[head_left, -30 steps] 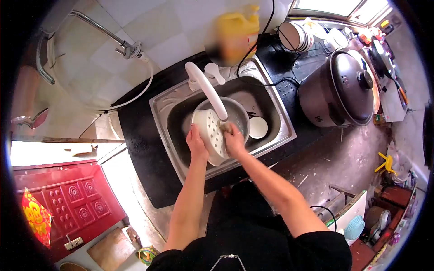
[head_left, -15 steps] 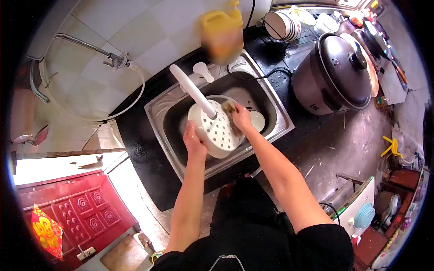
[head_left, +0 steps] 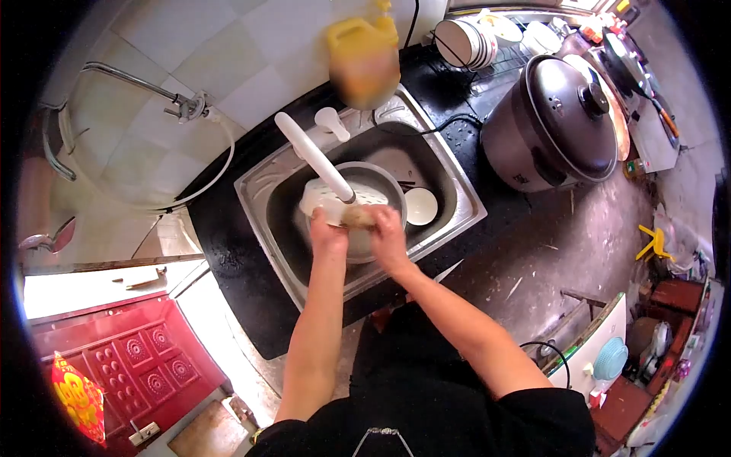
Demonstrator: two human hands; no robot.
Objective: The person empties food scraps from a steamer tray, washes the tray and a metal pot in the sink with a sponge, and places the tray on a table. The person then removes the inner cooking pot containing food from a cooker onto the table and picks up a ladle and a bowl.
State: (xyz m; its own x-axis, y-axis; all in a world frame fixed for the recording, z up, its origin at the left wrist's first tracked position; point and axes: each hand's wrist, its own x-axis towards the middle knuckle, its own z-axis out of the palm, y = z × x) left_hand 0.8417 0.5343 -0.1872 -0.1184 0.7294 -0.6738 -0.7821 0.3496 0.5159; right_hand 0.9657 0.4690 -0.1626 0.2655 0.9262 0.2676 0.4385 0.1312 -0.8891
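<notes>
In the sink (head_left: 470, 199), my left hand (head_left: 328, 232) grips the near rim of a white steamer basket (head_left: 317, 196) with holes in its base. The basket is tilted under the white faucet (head_left: 314, 156). My right hand (head_left: 388, 234) is closed on a brownish scrubbing pad (head_left: 355, 217), which is against the basket's near side. A round metal basin (head_left: 394, 183) sits beneath the basket. To its right, a small white bowl (head_left: 420, 206) rests in the sink, with dark chopsticks just behind it.
A large brown cooker (head_left: 510, 141) with a dark lid stands on the black counter (head_left: 228, 251) to the right. Stacked bowls (head_left: 461, 44) fill a rack at the back. Behind the sink is a yellow jug (head_left: 364, 65); a cable runs across the sink's back corner.
The basket has tipped, so its holed base is now seen at a slant and the basin shows more. My right hand has moved nearer and left with the pad, close to my left hand.
</notes>
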